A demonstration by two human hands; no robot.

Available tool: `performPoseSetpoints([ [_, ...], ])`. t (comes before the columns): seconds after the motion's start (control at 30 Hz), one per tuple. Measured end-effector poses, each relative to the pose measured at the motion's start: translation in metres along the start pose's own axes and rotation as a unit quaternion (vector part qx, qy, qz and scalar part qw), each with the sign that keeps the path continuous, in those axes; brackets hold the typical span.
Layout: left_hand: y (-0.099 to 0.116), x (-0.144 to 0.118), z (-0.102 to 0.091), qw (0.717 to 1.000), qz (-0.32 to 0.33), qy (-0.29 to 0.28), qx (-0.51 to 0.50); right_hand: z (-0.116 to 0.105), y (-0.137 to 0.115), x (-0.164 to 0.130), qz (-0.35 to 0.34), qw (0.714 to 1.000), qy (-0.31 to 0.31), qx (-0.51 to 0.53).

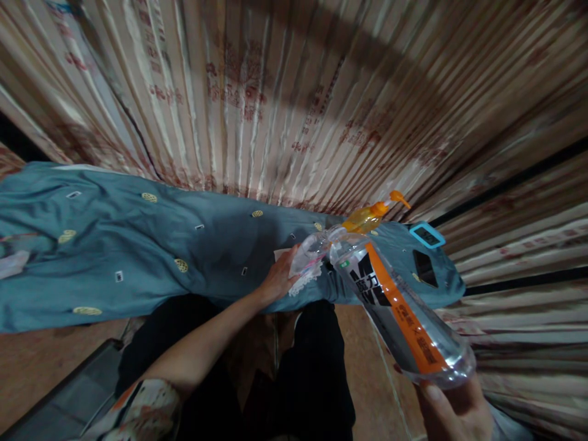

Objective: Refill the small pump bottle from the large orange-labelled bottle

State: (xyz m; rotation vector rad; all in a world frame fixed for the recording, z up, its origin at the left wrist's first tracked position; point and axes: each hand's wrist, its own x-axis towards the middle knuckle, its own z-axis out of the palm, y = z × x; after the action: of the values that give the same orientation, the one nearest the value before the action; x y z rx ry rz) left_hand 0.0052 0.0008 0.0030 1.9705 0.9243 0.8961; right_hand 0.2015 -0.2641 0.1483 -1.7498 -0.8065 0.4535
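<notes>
Two hands hold clear plastic: the left hand (281, 275) curls its fingers around a small clear bottle (312, 248), just to their right above the teal cloth (220, 239). The right hand (454, 407) grips the base of a large labelled bottle (399, 312) — long axis slanting far and left, neck at the small one's; contact I cannot tell.

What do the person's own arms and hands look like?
The left hand and right hand are ungloved. A pale fabric sleeve with orange and dark patterning covers part of the left arm; what the other arm wears is unclear.
</notes>
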Motion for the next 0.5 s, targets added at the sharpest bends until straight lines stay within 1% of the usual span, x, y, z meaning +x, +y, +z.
performPoseSetpoints([
  [0.1, 0.003, 0.000, -0.002, 1.000, -0.009, -0.007, 0.001, 0.004, -0.009, -0.001, 0.047, 0.999, 0.015, 0.017],
  [0.2, 0.006, 0.000, -0.004, 1.000, -0.018, -0.003, -0.003, 0.008, -0.014, -0.001, 0.045, 0.999, 0.019, 0.017],
  [0.33, 0.005, 0.000, -0.003, 1.000, -0.014, -0.003, -0.004, 0.006, -0.010, 0.000, 0.042, 0.999, 0.022, 0.020],
  [0.5, 0.001, 0.000, -0.001, 1.000, -0.013, -0.003, -0.002, 0.004, -0.008, 0.000, 0.032, 0.999, 0.011, 0.003],
])
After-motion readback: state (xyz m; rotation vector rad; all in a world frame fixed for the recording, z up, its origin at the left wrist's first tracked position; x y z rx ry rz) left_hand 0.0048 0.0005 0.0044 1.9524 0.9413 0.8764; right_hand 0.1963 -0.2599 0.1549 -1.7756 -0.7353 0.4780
